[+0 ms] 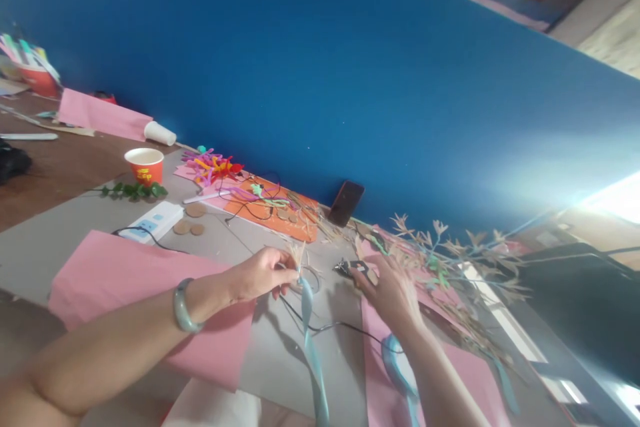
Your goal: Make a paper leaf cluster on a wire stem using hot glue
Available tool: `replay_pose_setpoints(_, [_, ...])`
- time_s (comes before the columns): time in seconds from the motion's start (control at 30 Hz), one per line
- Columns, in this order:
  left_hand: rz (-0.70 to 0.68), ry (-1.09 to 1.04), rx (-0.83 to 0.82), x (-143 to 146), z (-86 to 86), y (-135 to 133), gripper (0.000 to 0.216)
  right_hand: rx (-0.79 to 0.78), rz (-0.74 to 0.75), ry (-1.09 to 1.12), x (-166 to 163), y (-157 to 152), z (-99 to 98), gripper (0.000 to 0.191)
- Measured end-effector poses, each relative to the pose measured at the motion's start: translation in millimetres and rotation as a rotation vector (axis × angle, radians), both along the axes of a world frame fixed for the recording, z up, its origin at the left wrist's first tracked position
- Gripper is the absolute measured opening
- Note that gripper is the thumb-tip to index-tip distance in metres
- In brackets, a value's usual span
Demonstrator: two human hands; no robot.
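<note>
My left hand (273, 273), with a pale bangle on its wrist, is closed in a pinch at the middle of the table. Between its fingers are a small tuft of dried straw-like stems (297, 253) and a light blue ribbon (309, 333) that hangs down past the table's near side. My right hand (393, 287) is closed around a small dark cutting tool (356, 268), which looks like pliers. Its metal jaws point left, toward my left hand, and sit apart from the ribbon. A spool of light blue ribbon (395, 361) lies beside my right forearm.
Pink paper sheets (150, 273) lie on the grey table. A phone (347, 203) leans on the blue partition (300, 67). Dried branches (450, 260) spread at right. Behind are colourful pipe cleaners (213, 167), a red paper cup (145, 165), a white power strip (154, 220) and loose cables.
</note>
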State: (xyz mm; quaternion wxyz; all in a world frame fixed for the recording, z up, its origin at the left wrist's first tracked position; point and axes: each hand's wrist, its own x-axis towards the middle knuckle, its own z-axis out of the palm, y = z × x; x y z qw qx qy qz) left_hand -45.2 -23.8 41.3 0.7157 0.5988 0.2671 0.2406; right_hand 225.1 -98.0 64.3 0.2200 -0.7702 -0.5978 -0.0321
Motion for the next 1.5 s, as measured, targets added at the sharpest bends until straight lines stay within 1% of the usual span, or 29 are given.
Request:
replay_pose_setpoints(0.07, [-0.010,-0.002,0.028,1.5,-3.6,-0.2,0.020,-0.008,0.213,0.171,-37.9,-10.1,0.7,0.028])
replay_pose_setpoints(0.1, [-0.015,-0.007,0.041,2.1,-5.4,-0.2,0.022,-0.025,0.290,0.255,-56.5,-14.1,-0.3,0.031])
replay_pose_setpoints(0.2, [-0.002,-0.011,0.072,3.3,-9.8,-0.4,0.026,-0.006,0.384,0.425,-99.0,-19.5,-7.5,0.054])
replay_pose_setpoints(0.23, [0.006,-0.010,0.086,3.4,-11.0,-0.5,0.026,-0.008,0.400,0.471,-107.2,-19.3,-10.6,0.055])
replay_pose_setpoints(0.3, [0.020,0.002,0.116,3.3,-13.0,-0.6,0.023,0.007,0.408,0.537,-115.3,-17.2,-17.1,0.048])
replay_pose_setpoints(0.37, [0.031,0.027,0.147,3.1,-14.4,-0.8,0.020,0.023,0.399,0.555,-115.6,-14.5,-22.6,0.040])
replay_pose_setpoints(0.5, [0.064,0.105,0.241,2.6,-14.9,-0.8,0.014,0.027,0.385,0.496,-109.6,-11.8,-29.1,0.026])
replay_pose_setpoints(0.57, [0.075,0.141,0.298,2.6,-14.3,-1.2,0.013,0.028,0.378,0.466,-107.7,-11.9,-30.3,0.019])
replay_pose_setpoints(0.67, [0.100,0.190,0.390,3.0,-12.8,-2.9,0.012,0.051,0.371,0.451,-106.8,-12.8,-30.0,0.014])
replay_pose_setpoints(0.8, [0.136,0.227,0.561,3.8,-12.0,-5.7,0.013,0.061,0.374,0.467,-106.4,-14.1,-28.1,0.005])
replay_pose_setpoints(0.97, [0.160,0.272,0.711,4.3,-17.2,-8.3,0.011,0.009,0.374,0.555,-106.7,-14.7,-25.4,0.011])
replay_pose_setpoints(1.2, [0.177,0.309,0.896,3.5,-25.0,-13.5,0.015,-0.107,0.304,0.853,-109.1,-13.9,-21.0,0.021])
replay_pose_setpoints(1.37, [0.206,0.287,0.904,3.1,-24.1,-16.0,0.015,-0.116,0.275,0.930,-111.3,-13.6,-19.3,0.023])
replay_pose_setpoints(1.5, [0.219,0.252,0.867,3.3,-24.5,-15.2,0.016,-0.059,0.268,0.866,-113.5,-15.7,-19.3,0.020])
